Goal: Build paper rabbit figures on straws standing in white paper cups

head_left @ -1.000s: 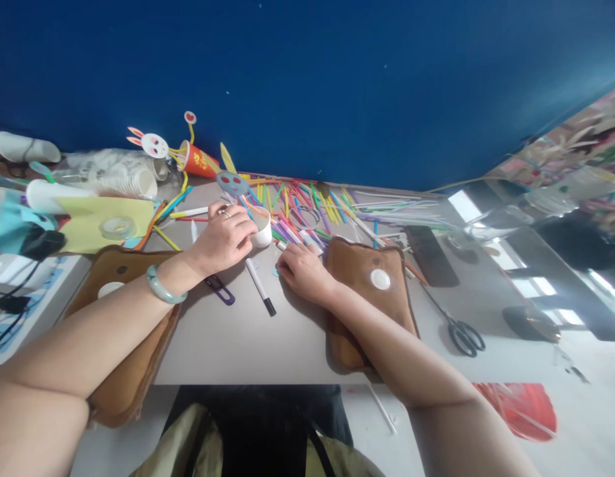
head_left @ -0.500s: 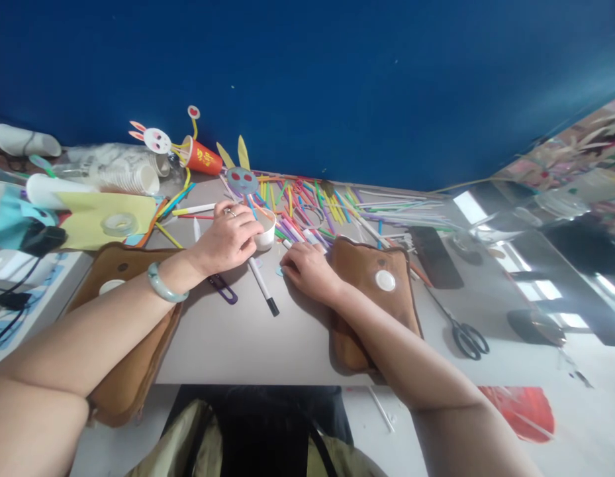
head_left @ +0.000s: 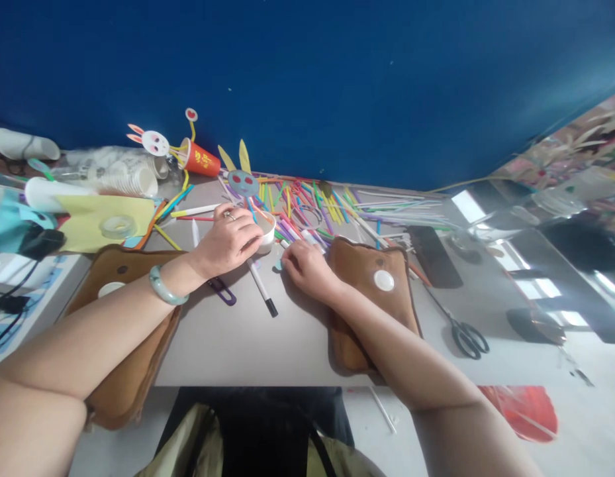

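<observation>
My left hand (head_left: pixel 231 242) is closed around the near left side of a white paper cup (head_left: pixel 266 240). A bent straw rises from the cup to a grey rabbit face (head_left: pixel 243 183) with yellow ears and red eyes. My right hand (head_left: pixel 308 268) rests on the table with its fingers curled; what is under them, if anything, is hidden. Just left of its fingertips lies a small pale blue piece (head_left: pixel 277 264). Several marker pens (head_left: pixel 312 240) lie just beyond it. Between my hands, a white marker with a black cap (head_left: pixel 262 288) points toward me.
Brown cushions (head_left: pixel 381 311) lie under both forearms. Coloured straws (head_left: pixel 331 202) spread along the wall. At left are a red cup with a rabbit figure (head_left: pixel 202 159), stacked paper cups (head_left: pixel 133 180) and a tape roll (head_left: pixel 117 227). Scissors (head_left: pixel 469 338) and a phone (head_left: pixel 433 257) lie right.
My left hand stays on the cup, and the rabbit figure stands as before. My right hand has barely shifted on the table. The whole view has moved very slightly.
</observation>
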Available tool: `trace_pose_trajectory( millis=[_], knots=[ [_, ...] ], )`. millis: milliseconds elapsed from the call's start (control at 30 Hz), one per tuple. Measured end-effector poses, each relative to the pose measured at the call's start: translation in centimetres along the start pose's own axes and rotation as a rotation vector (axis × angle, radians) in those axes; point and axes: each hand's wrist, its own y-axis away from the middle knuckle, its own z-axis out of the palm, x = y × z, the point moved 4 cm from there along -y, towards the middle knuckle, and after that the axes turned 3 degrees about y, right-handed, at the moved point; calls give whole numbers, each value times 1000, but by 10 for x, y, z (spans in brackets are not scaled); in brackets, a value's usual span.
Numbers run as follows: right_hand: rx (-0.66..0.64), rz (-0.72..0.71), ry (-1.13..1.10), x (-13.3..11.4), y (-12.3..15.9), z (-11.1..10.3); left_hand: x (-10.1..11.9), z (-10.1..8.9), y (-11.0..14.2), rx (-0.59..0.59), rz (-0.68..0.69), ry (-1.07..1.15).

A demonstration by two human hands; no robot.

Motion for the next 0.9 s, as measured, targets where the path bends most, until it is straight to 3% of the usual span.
trace_pose_trajectory(
  millis=[167, 300, 600, 900],
  knots=[
    [210, 143, -319, 7, 0, -13, 2, -2, 0, 4, -1, 26],
    [302, 169, -455, 8, 2, -16, 5, -1, 0, -7, 7, 52],
    [71, 287, -1055, 8, -2, -1, 10, 11, 4, -27, 36, 84],
    [76, 261, -1096, 6, -1, 0, 4, 17, 4, 59, -24, 232]
  ],
)
